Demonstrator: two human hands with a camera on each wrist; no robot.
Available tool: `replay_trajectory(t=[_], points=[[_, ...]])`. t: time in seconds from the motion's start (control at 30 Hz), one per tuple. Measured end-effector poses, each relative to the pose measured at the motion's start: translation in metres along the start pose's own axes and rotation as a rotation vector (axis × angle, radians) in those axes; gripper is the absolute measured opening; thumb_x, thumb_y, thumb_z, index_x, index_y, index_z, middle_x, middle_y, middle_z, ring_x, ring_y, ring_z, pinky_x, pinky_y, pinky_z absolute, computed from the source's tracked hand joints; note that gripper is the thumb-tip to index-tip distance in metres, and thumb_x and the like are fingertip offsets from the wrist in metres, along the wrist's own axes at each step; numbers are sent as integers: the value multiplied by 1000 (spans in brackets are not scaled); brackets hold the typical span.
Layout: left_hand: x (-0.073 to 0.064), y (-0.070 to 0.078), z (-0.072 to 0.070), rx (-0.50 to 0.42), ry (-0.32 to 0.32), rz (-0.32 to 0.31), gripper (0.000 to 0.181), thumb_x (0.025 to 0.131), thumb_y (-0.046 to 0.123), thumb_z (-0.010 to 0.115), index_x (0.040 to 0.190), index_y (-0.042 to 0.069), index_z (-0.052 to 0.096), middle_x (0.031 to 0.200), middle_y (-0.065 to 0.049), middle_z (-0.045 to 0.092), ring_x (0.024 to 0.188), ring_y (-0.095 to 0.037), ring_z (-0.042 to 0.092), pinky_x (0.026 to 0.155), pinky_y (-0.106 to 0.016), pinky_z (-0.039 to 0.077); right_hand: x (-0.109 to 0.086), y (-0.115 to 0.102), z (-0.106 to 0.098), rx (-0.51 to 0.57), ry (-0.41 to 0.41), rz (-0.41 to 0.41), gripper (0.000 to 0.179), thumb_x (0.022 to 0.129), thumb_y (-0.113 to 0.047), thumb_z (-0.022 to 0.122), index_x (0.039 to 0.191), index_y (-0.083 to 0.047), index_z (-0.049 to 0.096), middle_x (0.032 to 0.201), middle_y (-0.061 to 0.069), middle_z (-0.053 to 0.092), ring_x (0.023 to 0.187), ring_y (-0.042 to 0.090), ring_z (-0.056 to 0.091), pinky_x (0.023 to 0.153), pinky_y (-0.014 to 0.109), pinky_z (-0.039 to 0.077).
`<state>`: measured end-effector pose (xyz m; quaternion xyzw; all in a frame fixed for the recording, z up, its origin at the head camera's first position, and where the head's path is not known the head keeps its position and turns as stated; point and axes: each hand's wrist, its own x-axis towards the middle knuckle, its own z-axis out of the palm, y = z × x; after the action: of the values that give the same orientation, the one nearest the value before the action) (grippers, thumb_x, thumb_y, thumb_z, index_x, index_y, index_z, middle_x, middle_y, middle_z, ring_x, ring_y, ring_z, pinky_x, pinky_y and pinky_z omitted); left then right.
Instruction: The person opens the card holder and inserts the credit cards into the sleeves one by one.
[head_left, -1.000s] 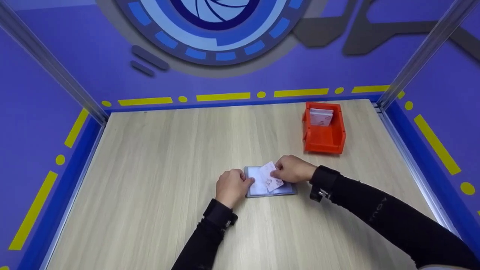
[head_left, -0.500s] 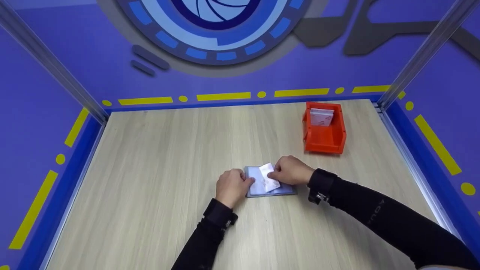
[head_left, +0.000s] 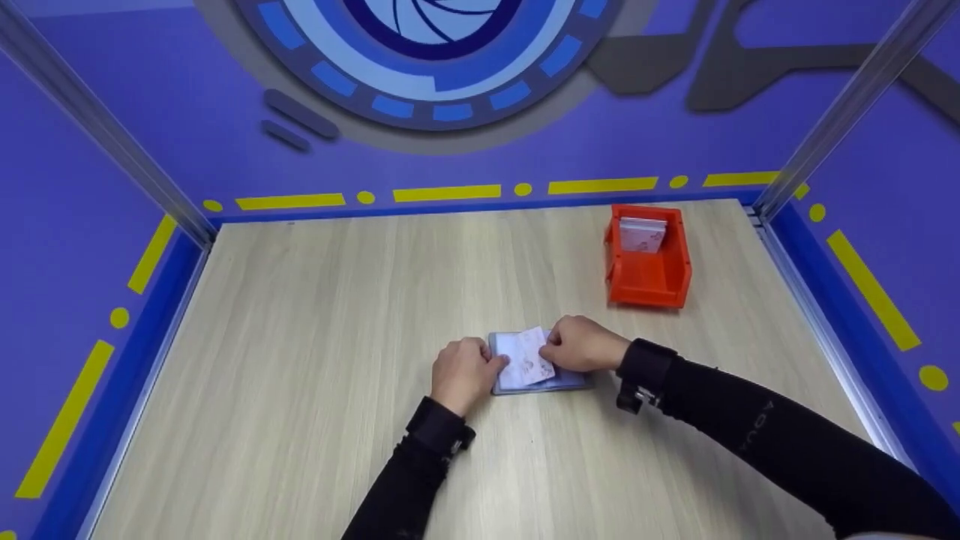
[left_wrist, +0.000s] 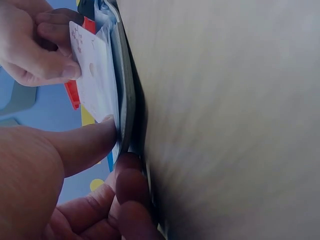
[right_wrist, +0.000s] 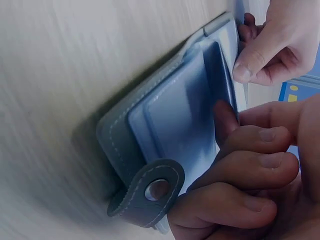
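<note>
A grey snap-strap card holder (head_left: 574,383) lies opened flat on the table, its clear plastic sleeves (right_wrist: 182,110) face up. At its left edge my left hand (head_left: 461,375) grips it, thumb (left_wrist: 90,145) on top and fingers curled underneath. My right hand (head_left: 586,343) pinches a white card (head_left: 535,361) with a pinkish print, tilted over the sleeves. In the left wrist view the card's lower edge stands against the sleeves near the left thumb; whether it is inside one I cannot tell. The stitched strap with its metal snap (right_wrist: 157,190) sticks up below the right fingers.
An orange-red open bin (head_left: 649,281) stands at the back right of the wooden table (head_left: 322,315), with a stack of similar cards (head_left: 643,235) at its rear. Blue-purple panels (head_left: 465,169) enclose the back and sides.
The card has shifted slightly left over the holder and leans a little less, with my right hand still pinching it. My left hand and the holder have stayed in place.
</note>
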<state>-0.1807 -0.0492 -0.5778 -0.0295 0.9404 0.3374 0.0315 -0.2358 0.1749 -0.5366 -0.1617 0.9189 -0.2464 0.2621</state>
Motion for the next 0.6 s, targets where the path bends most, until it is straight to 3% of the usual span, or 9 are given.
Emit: replay_trajectory(t=[0.27, 0.6], points=[[-1, -1, 1, 2, 24, 23, 40, 94, 36, 87, 70, 18, 61, 69, 7, 56, 62, -13, 51, 59, -30, 37, -1, -2, 3, -14, -7, -13, 48, 103, -25, 66, 58, -20, 50, 56, -10, 34, 55, 11, 37, 54, 27, 28], [0, -4, 3, 3, 47, 34, 39, 93, 35, 88, 69, 17, 62, 68, 7, 57, 61, -13, 51, 58, -33, 38, 1, -9, 10, -8, -17, 40, 47, 106, -26, 67, 60, -18, 56, 56, -7, 43, 55, 13, 43, 56, 27, 31]])
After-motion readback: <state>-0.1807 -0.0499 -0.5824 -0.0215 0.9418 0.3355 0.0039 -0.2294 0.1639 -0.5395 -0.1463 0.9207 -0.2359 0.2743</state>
